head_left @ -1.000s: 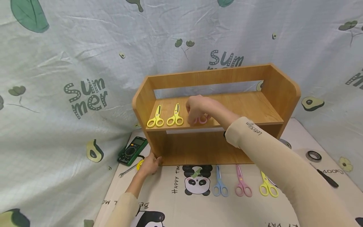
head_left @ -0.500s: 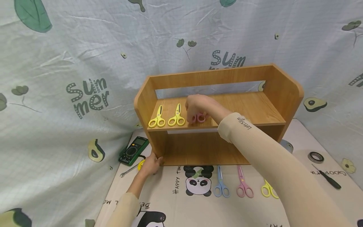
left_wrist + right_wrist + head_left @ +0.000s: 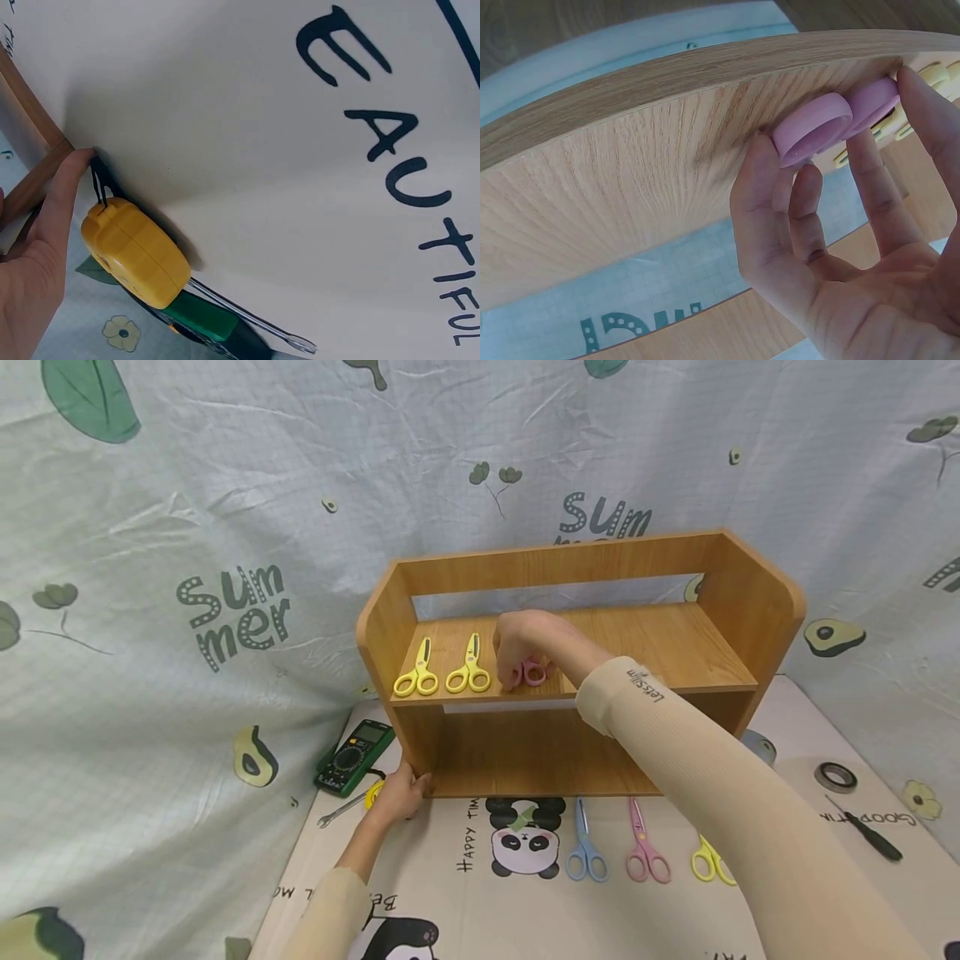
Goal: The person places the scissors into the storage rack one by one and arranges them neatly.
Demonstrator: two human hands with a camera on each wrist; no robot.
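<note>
My right hand (image 3: 521, 642) is up on the top board of the wooden shelf (image 3: 660, 647), fingers (image 3: 919, 112) and thumb curled round the handles of pink scissors (image 3: 832, 124), which lie on the board just right of two yellow scissors (image 3: 442, 670). My left hand (image 3: 399, 793) rests against the shelf's bottom left corner, fingers straight, gripping nothing, touching the wood beside a yellow tape measure (image 3: 135, 251), a wrench (image 3: 247, 322) and a green multimeter (image 3: 352, 758). On the mat (image 3: 465, 910) in front lie blue scissors (image 3: 583, 847), another pink pair (image 3: 643, 847) and a yellow pair (image 3: 708, 862).
</note>
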